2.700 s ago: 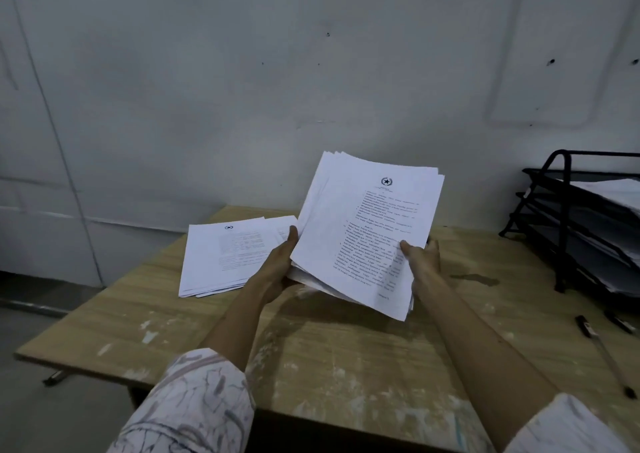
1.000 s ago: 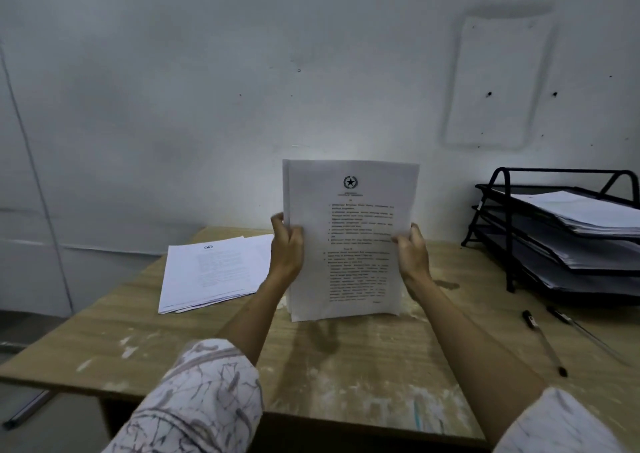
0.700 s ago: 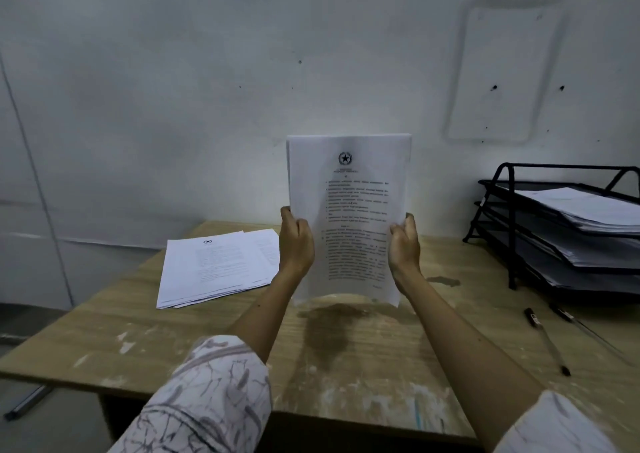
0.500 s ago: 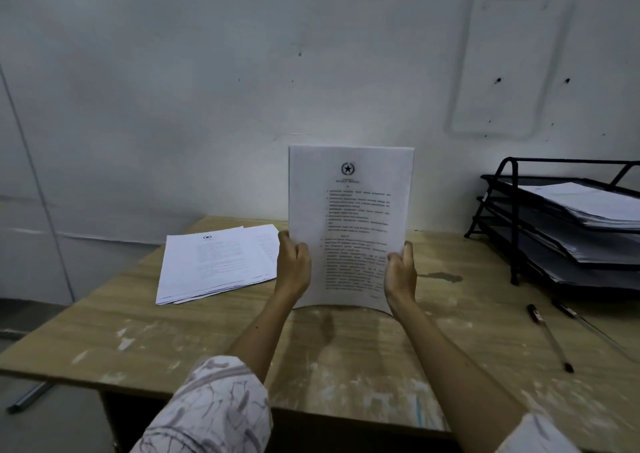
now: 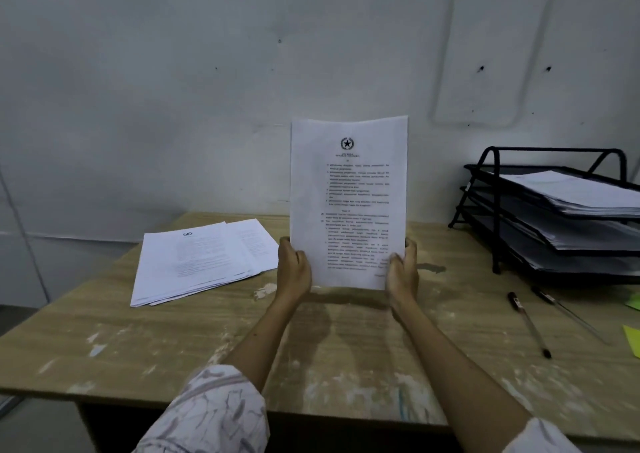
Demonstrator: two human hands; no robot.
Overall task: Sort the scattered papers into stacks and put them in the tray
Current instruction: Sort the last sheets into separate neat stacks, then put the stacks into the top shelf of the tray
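Head view: left hand (image 5: 294, 267) and right hand (image 5: 401, 272) each grip a lower edge of the stack (image 5: 348, 203), held upright, long axis vertical, bottom edge just above the worktop (image 5: 173, 341). Tray (image 5: 491, 210) lies to the right, right hand nearer. Star emblem heads the top sheet; text unreadable.

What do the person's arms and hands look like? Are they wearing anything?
Both forearms are bare. Each arm has a loose white sleeve with thin grey marbled lines, pushed up near the elbow: left sleeve, right sleeve. The left hand and right hand have no gloves; no rings or watch are visible.
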